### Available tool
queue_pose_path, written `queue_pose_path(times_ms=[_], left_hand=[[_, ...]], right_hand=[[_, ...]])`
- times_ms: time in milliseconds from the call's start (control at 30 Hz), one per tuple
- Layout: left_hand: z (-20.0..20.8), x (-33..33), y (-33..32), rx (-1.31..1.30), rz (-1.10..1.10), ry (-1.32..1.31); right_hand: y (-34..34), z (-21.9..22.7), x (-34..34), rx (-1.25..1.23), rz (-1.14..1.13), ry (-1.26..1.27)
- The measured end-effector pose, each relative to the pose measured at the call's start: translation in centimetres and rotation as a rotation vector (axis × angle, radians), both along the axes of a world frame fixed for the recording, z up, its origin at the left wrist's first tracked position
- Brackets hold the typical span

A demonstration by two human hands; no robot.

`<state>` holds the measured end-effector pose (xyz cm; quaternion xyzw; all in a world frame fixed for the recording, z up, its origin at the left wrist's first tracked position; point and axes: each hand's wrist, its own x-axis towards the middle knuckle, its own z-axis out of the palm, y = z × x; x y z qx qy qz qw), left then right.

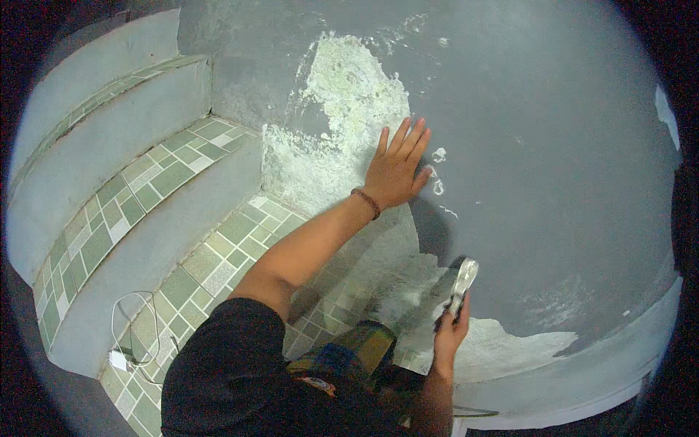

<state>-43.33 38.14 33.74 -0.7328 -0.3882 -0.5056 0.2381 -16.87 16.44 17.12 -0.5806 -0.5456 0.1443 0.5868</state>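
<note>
shirt — black, short-sleeved, small orange-white print | bracelet — reddish-brown, beaded | legwear: patterned, blue-yellow

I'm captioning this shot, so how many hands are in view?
2: the left hand, spread out at the grey wall; the right hand, lower down, gripping a handheld tool.

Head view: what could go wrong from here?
The right hand holds a tool by the wall; its edge might gouge the grey coating.
The ragged pale patch by the open left hand could shed flakes.
The corded box on the tiled step might trip someone.
</note>
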Motion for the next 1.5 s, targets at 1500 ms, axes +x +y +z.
queue_pose_path(times_ms=[1500], left_hand=[[-24.5, -20.0, -10.4, -0.803, 0.094, -0.493]], right_hand=[[11.1, 26.5, -17.0, 0.296, 0.098, -1.043]])
